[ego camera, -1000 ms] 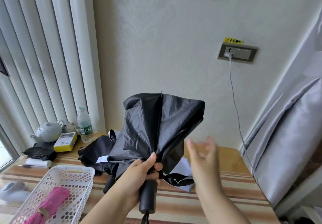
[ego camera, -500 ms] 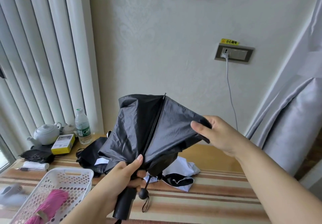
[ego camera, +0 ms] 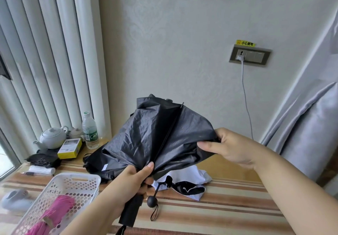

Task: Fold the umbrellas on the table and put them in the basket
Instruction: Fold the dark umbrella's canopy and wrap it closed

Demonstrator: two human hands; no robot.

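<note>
- The left hand gripped the black umbrella where the canopy gathered above the handle, thumb laid up along the fabric and the other fingers wrapped round behind.
- The left forearm rose from the bottom edge, slanting up to the right.
- The right hand pinched the canopy's right edge, thumb in front and fingers curled behind the cloth; its forearm ran in from the lower right corner.
- The umbrella was held above the surface, half collapsed, tip pointing up and away, handle low and tilted toward the camera.
- A round knob with a strap loop hung just right of the handle; which umbrella it belonged to could not be told.
- A white and black umbrella lay on the surface below the held one, partly hidden by it.
- Another black umbrella lay behind to the left, mostly covered.
- The white basket sat at lower left with a pink umbrella inside, both cut off by the bottom edge.
- The left hand's fingertips were hidden behind the fabric.
- A grey object at the far left was too blurred to identify.
- A teapot, yellow box and bottle stood near the blinds.
</note>
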